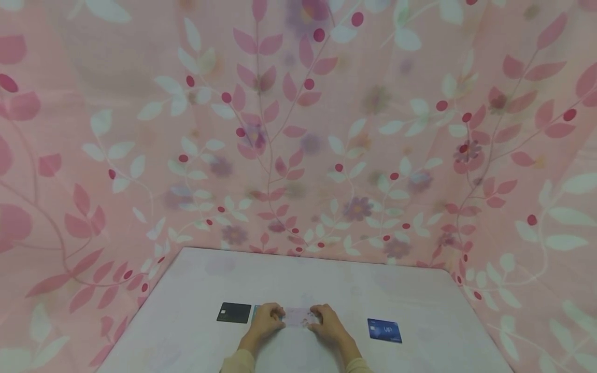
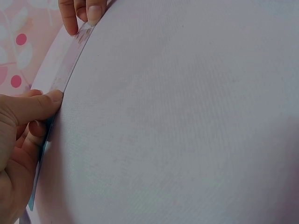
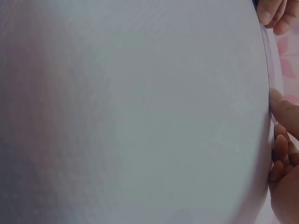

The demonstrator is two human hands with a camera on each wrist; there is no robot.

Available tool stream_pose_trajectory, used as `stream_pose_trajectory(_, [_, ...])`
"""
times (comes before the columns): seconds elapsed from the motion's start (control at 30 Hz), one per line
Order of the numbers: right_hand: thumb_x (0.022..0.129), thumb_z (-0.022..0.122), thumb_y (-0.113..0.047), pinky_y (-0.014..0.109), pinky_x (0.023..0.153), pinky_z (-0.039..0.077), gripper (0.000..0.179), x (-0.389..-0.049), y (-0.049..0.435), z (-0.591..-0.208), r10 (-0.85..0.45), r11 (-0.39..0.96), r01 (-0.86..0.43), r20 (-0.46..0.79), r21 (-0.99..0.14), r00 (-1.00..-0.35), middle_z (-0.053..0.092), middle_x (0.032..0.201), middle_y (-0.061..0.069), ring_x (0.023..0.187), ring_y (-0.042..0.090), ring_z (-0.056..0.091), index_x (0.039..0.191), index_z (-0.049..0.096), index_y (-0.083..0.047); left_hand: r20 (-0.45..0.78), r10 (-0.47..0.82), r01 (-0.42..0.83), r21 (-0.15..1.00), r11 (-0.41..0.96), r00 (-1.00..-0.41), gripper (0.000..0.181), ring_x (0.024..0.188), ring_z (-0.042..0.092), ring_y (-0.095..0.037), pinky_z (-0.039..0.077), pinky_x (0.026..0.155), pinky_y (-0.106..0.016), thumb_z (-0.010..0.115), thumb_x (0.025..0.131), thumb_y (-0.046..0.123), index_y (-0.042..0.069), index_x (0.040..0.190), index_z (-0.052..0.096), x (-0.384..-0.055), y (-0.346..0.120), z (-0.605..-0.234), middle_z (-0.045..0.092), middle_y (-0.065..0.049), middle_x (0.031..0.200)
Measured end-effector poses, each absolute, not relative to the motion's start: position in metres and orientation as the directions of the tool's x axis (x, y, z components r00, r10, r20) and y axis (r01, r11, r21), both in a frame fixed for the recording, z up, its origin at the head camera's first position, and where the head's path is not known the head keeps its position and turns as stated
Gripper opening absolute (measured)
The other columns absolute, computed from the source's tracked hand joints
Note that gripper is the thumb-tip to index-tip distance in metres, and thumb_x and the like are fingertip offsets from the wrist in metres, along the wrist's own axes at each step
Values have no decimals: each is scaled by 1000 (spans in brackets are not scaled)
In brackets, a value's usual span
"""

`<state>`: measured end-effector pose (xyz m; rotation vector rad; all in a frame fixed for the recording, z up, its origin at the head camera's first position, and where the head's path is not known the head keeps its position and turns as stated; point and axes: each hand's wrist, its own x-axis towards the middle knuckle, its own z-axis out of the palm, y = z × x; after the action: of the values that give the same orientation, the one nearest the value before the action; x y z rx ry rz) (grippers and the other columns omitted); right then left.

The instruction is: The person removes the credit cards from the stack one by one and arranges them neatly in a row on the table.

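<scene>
In the head view a pale pinkish card (image 1: 297,317) with a faint print lies between my two hands, low over the white table. The left hand (image 1: 266,322) pinches its left end with thumb and fingers. My right hand (image 1: 329,326) pinches the opposite end in the same way. Beneath the left hand is a teal-blue card (image 1: 255,313), mostly hidden by the fingers; its edge shows below the thumb in the left wrist view. Both wrist views see the pale card (image 2: 70,60) nearly edge-on.
A black card (image 1: 235,313) with a chip lies left of the hands. To the right is a dark blue card (image 1: 384,330) marked VIP. The white table (image 1: 205,274) ends at a pink floral curtain (image 1: 298,171) at the back and sides.
</scene>
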<state>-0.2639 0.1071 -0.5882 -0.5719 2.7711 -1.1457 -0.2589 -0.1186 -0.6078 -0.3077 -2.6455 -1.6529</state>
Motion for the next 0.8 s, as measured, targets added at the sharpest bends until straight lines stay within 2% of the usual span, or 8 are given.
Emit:
stream_pose_trajectory(0.5, [78, 74, -13, 29, 71, 42, 45, -262, 109, -586, -402, 631, -342, 83, -696, -912, 51, 97, 7, 81, 17, 45, 115, 56, 5, 117, 178, 179, 902, 393, -977, 22, 56, 45, -6, 39, 50, -18, 72, 65, -8, -2, 85, 63, -258, -119, -607, 54, 2, 66])
stream_pose_trajectory(0.8, [78, 74, -14, 32, 76, 44, 45, -262, 109, -588, -398, 633, -335, 78, -697, -914, 52, 98, 5, 85, 18, 48, 115, 56, 4, 126, 167, 185, 895, 407, -978, 21, 57, 45, -4, 39, 51, -18, 73, 65, -8, -1, 84, 64, -259, -120, -608, 55, 3, 66])
